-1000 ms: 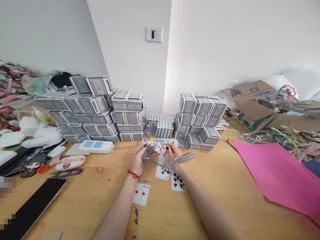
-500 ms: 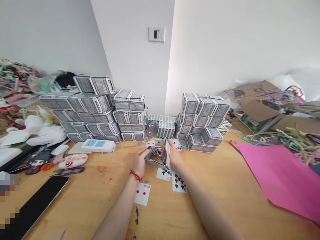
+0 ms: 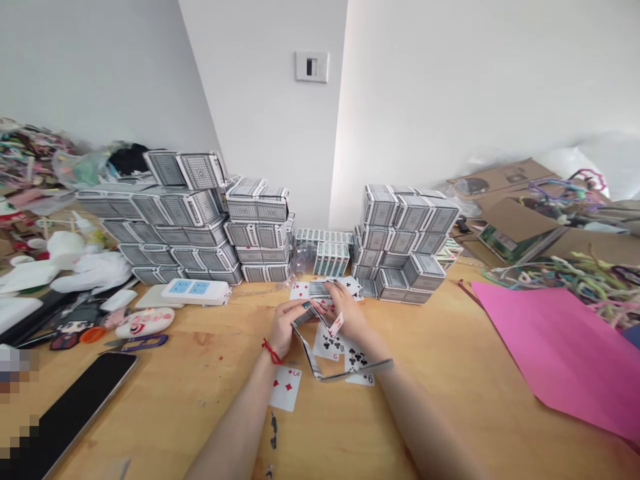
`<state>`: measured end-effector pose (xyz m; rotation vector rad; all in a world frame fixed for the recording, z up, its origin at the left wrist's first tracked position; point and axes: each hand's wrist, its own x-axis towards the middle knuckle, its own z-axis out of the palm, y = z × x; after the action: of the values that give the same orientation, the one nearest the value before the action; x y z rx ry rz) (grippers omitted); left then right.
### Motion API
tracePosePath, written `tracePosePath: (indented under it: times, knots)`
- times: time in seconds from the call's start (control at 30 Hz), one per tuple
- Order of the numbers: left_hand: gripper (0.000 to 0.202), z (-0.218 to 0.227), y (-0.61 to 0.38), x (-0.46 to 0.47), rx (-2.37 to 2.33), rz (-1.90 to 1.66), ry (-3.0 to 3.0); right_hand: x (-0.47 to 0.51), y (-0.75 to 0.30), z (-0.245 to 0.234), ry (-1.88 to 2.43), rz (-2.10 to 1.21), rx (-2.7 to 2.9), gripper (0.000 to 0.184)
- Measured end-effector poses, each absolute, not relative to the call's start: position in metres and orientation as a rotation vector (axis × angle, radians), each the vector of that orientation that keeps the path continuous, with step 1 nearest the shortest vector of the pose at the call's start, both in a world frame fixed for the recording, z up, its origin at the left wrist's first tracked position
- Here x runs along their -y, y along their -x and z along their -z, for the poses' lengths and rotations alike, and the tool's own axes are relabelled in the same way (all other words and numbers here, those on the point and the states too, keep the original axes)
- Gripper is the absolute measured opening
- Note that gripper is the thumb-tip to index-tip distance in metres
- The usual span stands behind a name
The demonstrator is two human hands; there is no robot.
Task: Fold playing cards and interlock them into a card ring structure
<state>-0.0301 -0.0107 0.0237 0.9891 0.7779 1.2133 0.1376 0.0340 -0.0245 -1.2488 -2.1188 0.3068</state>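
Observation:
A strip of joined playing cards (image 3: 350, 372), grey patterned on the outside, hangs unfolded in an angular shape. Its upper left end is pinched in my left hand (image 3: 283, 328), which wears a red string bracelet. My right hand (image 3: 349, 315) reaches past the strip, its fingers stretched over a grey-backed card (image 3: 317, 289) among face-up cards. A small flap with red marks (image 3: 337, 324) sticks up beside the right hand; what it joins is partly hidden. Below lie a ten of clubs (image 3: 327, 341), a nine of clubs (image 3: 356, 359) and a three of diamonds (image 3: 285, 388).
Stacked blocks of folded cards stand at the back left (image 3: 195, 233) and back right (image 3: 405, 240). Green-patterned card boxes (image 3: 332, 259) sit between them. A power strip (image 3: 196, 291), purple-handled snips (image 3: 145, 342) and a phone (image 3: 80, 413) lie left; pink paper (image 3: 555, 353) lies right.
The card strip has opened out, its loose end swinging toward me and to the right. My right hand has let go of its side and moved onto the cards behind.

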Motion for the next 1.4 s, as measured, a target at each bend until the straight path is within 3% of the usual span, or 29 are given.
tracePosePath:
  times: [0.1,0.33,0.63,0.9,1.07,1.4]
  knots:
    - [0.023,-0.025,0.030,0.012,-0.772,-1.228,-1.012,-0.035,-0.137,0.026,1.286,-0.288,2.127,0.053]
    - [0.021,-0.024,0.030,0.011,-0.783,-1.228,-1.031,-0.034,-0.138,0.025,1.287,-0.272,2.130,0.043]
    - [0.019,-0.020,0.031,0.007,-0.813,-1.278,-0.932,-0.030,-0.138,0.022,1.270,-0.401,1.752,0.058]
    - [0.021,-0.015,0.035,0.003,-0.775,-1.348,-0.759,-0.032,-0.143,0.022,1.143,-0.804,1.196,0.046]
    - [0.022,-0.015,0.034,0.001,-0.747,-1.357,-0.768,-0.032,-0.145,0.019,1.006,-1.071,0.883,0.027]
    - [0.020,-0.015,0.032,-0.003,-0.788,-1.275,-0.682,-0.035,-0.155,0.017,0.821,-1.334,0.763,0.019]
